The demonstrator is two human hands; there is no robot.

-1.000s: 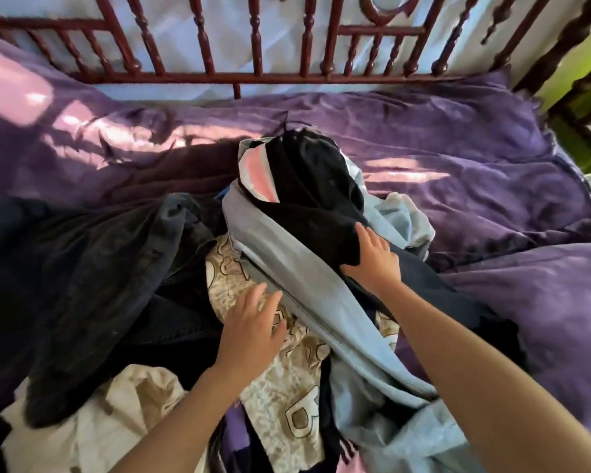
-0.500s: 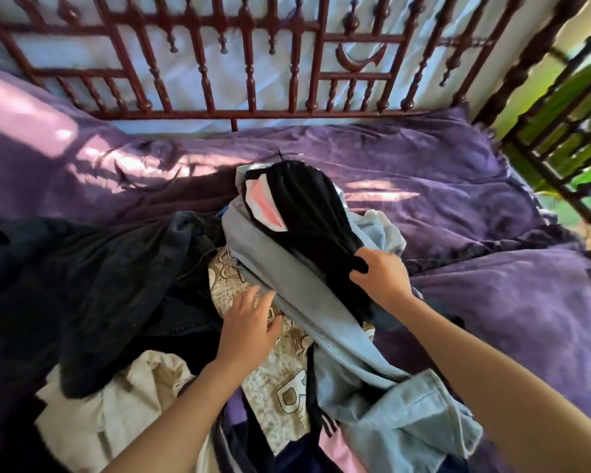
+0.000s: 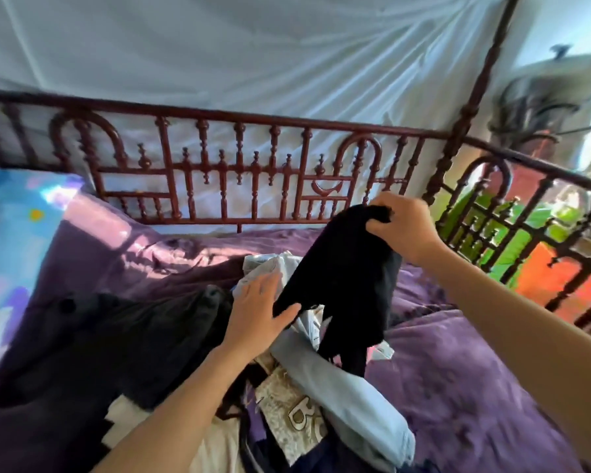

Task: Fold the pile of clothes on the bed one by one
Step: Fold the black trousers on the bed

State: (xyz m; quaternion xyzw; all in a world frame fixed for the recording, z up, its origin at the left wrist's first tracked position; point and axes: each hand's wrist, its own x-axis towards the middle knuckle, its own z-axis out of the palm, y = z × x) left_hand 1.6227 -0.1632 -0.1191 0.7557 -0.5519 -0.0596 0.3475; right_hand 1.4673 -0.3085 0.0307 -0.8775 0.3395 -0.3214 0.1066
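Purple crumpled bedspread [image 3: 458, 370] is laid over the bed, which is bounded along its far edge by a dark red turned-wood rail [image 3: 239, 172]; white draped cloth [image 3: 253, 56] is hung behind it. A blue flower-printed pillow [image 3: 11, 233] is seen at the far left corner.

A pile of mixed clothes [image 3: 287, 421] is heaped from the near edge towards the middle of the bed. Within it, a pale blue denim garment [image 3: 348, 397] is laid diagonally over a beige patterned cloth [image 3: 287, 404], a cream cloth [image 3: 212, 438] is seen at the near edge, and a large dark grey garment [image 3: 116, 336] is spread out to the left.

A black soft garment [image 3: 348, 268] is held above the pile, near the far edge. Its top is bunched and gripped in the curled fingers of the right hand [image 3: 403, 227], and its lower ends are hung down onto the denim. The left hand [image 3: 256, 312] is held flat with fingers straight, palm down over the pile, and its thumb is placed against the black garment's lower left edge; nothing is gripped by it.
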